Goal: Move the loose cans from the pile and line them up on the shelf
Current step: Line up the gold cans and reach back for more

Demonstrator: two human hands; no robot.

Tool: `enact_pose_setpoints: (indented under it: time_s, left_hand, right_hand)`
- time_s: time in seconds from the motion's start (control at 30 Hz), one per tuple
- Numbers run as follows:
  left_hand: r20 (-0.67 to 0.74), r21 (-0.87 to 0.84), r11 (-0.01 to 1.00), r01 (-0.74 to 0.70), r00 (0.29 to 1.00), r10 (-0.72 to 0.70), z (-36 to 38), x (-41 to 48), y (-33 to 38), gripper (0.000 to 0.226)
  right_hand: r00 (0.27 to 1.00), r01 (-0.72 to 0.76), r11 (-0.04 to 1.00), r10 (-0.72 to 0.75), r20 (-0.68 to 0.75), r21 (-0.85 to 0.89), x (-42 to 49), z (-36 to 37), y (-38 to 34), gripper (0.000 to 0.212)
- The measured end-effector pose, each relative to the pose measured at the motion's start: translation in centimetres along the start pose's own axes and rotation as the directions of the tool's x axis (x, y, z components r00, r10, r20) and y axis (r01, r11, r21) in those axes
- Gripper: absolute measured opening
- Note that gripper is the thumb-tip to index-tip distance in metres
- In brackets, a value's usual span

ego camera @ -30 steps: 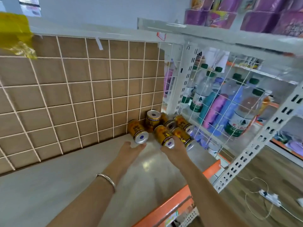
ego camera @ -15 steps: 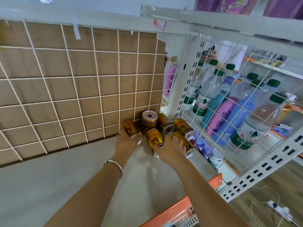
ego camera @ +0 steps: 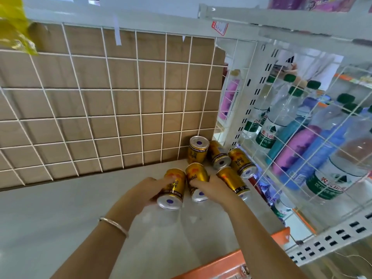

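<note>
Near the right end of the white wire-grid back panel (ego camera: 120,117), gold cylindrical metal cans (ego camera: 219,156) lie heaped on the pale shelf board (ego camera: 60,218). Left hand (ego camera: 144,195) grips one tipped can (ego camera: 174,185); right hand (ego camera: 214,188) clasps its neighbour (ego camera: 196,175). Advise lifting both clear, righting them, then setting them along the panel.

- The shelf (ego camera: 60,228) runs back to a wire grid panel (ego camera: 100,117) standing along its rear.
- The pile of cans (ego camera: 231,170) sits in the shelf's back right corner, between the grid panel and a wire side panel (ego camera: 302,158) on the right.
- An upright can (ego camera: 197,150) stands rearmost, against the grid panel.
- The left hand (ego camera: 141,193) grips the left can (ego camera: 173,189) at the pile's near side.
- The right hand (ego camera: 213,189) grips the right can (ego camera: 196,176), touching the left can.
- Bottles (ego camera: 281,117) stand behind the side panel.
</note>
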State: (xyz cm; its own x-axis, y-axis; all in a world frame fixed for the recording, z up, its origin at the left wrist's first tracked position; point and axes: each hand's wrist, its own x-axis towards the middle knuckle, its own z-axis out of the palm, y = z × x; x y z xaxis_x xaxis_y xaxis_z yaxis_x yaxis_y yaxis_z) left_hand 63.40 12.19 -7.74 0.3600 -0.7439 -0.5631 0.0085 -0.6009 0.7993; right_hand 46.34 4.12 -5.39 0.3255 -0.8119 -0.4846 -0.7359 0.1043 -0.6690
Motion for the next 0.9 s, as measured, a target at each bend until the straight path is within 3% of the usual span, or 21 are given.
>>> enact_pose_setpoints:
  time_s: [0.07, 0.2, 0.27, 0.43, 0.53, 0.73, 0.9]
  left_hand:
    - [-0.047, -0.146, 0.989, 0.029, 0.998, -0.036, -0.3, 0.5, -0.1, 0.065]
    - [-0.009, -0.005, 1.000, 0.012, 1.000, -0.012, 0.8, 0.0, 0.2, 0.058]
    - [0.000, -0.030, 0.999, 0.042, 0.999, -0.042, 1.2, -0.4, 0.4, 0.050]
    - [0.075, -0.363, 0.931, 0.046, 0.997, -0.020, 0.9, -2.0, -0.9, 0.050]
    - [-0.003, -0.437, 0.898, -0.044, 0.999, 0.047, 0.9, -3.0, -2.1, 0.052]
    - [-0.176, -0.379, 0.893, -0.245, 0.966, 0.190, -0.6, -6.2, -3.1, 0.050]
    - [-0.357, -0.364, 0.876, -0.316, 0.916, 0.181, -2.5, -8.9, -5.5, 0.052]
  right_hand:
    - [1.000, 0.003, 0.998, -0.002, -0.013, 0.063, 0.2, 0.0, 0.1, 0.060]
    - [1.000, 0.000, 0.987, 0.002, -0.010, 0.160, 0.4, 0.1, 0.4, 0.053]
    - [1.000, -0.012, 0.971, 0.010, 0.010, 0.240, 0.3, 0.0, 0.7, 0.063]
    - [0.992, 0.010, 0.912, -0.060, 0.110, 0.410, -0.2, 0.1, 1.4, 0.042]
    - [0.983, 0.072, 0.891, -0.140, 0.120, 0.448, -0.4, 0.3, 1.1, 0.037]
    - [0.964, 0.126, 0.834, -0.230, 0.132, 0.538, -2.0, 2.5, 0.1, 0.020]
    - [0.931, 0.236, 0.836, -0.341, 0.133, 0.495, -4.3, 5.4, -1.7, 0.018]
